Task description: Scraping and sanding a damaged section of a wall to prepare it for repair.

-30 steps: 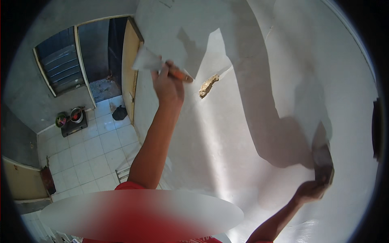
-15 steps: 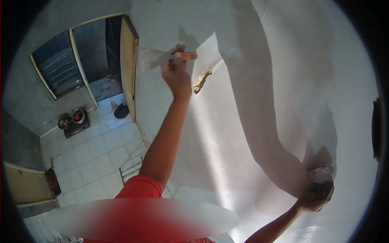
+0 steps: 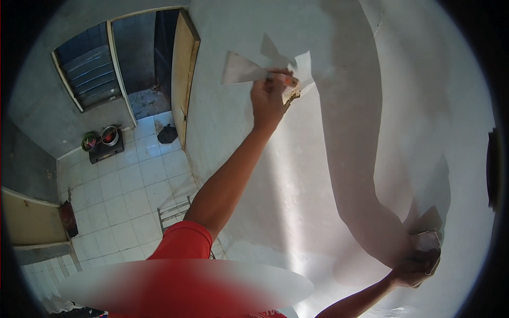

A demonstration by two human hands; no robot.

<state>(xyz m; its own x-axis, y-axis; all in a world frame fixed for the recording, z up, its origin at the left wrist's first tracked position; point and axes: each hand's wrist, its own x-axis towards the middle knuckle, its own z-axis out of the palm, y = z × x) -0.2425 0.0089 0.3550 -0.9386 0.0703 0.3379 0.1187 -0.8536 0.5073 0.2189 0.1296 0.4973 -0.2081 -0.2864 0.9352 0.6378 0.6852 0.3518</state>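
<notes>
My left hand is closed around the orange handle of a broad putty knife. The blade points left, apart from or close to the grey plastered wall; the gap cannot be judged. Behind and beside this hand is a rough, tan broken patch in the wall, partly hidden by my fingers. Low on the right, my right hand grips a thin, squarish plate with a greyish face and pale edges. Its lower part is hidden by my fingers.
A door stands open beside a louvred window. On the white tiled floor are a dark stand with two pots, a black bag and a metal rack or ladder. Arm shadows cross the wall.
My left hand with the putty knife has moved right and now covers part of the broken patch. My right hand keeps its grip on the plate. The view has shifted slightly.
</notes>
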